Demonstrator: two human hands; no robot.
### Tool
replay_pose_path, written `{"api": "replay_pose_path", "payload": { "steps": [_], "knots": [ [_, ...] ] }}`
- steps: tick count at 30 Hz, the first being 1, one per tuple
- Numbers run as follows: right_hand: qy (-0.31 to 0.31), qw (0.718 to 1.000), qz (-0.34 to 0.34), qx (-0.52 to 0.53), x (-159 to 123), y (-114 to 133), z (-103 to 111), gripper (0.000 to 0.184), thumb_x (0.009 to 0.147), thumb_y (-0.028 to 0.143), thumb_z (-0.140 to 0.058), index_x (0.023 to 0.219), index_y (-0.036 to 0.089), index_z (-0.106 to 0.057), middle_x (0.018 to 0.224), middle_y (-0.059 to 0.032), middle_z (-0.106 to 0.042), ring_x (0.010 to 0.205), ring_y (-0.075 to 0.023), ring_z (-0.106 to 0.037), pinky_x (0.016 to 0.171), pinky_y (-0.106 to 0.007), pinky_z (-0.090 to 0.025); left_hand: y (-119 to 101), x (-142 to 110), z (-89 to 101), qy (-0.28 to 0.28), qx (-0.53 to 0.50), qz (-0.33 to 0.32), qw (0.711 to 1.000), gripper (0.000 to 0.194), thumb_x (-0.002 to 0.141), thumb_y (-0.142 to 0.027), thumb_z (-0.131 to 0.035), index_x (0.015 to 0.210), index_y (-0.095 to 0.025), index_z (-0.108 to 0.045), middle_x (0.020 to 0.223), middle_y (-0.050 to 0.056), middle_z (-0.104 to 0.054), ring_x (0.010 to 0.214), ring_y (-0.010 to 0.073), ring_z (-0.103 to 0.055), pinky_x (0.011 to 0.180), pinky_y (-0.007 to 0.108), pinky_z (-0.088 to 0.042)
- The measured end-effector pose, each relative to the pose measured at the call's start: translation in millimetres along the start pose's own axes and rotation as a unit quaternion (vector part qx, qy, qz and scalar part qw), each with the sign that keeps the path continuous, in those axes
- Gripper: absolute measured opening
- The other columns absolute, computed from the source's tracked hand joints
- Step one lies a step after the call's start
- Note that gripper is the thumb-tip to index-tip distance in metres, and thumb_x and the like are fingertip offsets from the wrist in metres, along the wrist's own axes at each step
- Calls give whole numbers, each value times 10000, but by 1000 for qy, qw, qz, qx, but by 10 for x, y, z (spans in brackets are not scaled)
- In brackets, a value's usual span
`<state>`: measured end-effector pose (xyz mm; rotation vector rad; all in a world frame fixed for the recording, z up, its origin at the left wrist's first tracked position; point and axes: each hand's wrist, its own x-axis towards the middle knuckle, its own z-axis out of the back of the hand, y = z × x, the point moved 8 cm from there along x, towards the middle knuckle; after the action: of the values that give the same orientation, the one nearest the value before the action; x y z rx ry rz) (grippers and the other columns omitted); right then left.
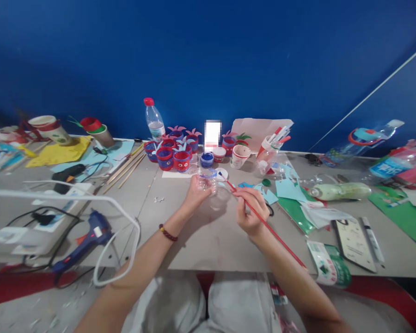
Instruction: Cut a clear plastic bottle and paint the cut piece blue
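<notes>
My left hand [194, 192] is closed around a clear plastic cup [207, 181], which looks like a cut bottle base with blue paint along its rim. Pinched in my right hand [251, 210] is a long red paintbrush [280, 239]. Its blue-wetted bristles are just right of the cup; I cannot tell whether they touch it. Directly behind the cup stands an open jar of blue paint [207, 160], and a white lidded jar [219, 154] is beside it. Several red and blue painted cups [165, 159] with paper leaves, some with eyes, are grouped behind my left hand.
Left are a blue glue gun [93, 240], a looping white cable [137, 226], a power strip [55, 217] and wooden sticks [126, 166]. A capped bottle [155, 122] stands behind. Right lie paper scraps [293, 189], a green bottle [341, 191], a phone-like slab [354, 243] and a marker [372, 239].
</notes>
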<state>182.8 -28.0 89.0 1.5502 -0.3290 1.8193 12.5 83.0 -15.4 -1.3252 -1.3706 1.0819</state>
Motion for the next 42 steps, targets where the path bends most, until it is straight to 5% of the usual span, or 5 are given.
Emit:
{"api": "replay_pose_path", "payload": {
  "steps": [11,23,33,42],
  "knots": [
    [15,1000,9,7,-88,40,-37,265,877,37,-528,1022,206,-673,952,-76,-726,850,-180,-731,776,-315,-620,9,-33,-32,-16,-8,5,1000,579,571,-338,-838,990,-223,-456,945,14,-594,872,165,-585,773,319,-481],
    [52,997,55,30,-184,217,-134,317,872,54,-522,1121,194,-660,961,-88,-721,909,-199,-748,784,-312,-649,-147,-134,139,-100,156,-64,981,568,593,-318,-873,978,-243,-462,917,-4,-560,850,174,-569,814,357,-462],
    [82,992,85,38,-177,384,-151,309,863,55,-514,1106,175,-662,935,-81,-730,904,-184,-753,753,-264,-640,-106,-158,109,-81,204,-72,973,618,608,-401,-871,1045,-224,-472,1014,34,-575,928,216,-580,835,377,-444],
    [48,996,53,50,-204,214,-144,347,872,64,-534,1157,215,-662,964,-72,-725,913,-201,-751,793,-318,-650,-170,-152,145,-106,198,-67,972,614,580,-408,-885,1011,-234,-484,978,21,-560,919,214,-567,856,382,-442]
  ]
}}
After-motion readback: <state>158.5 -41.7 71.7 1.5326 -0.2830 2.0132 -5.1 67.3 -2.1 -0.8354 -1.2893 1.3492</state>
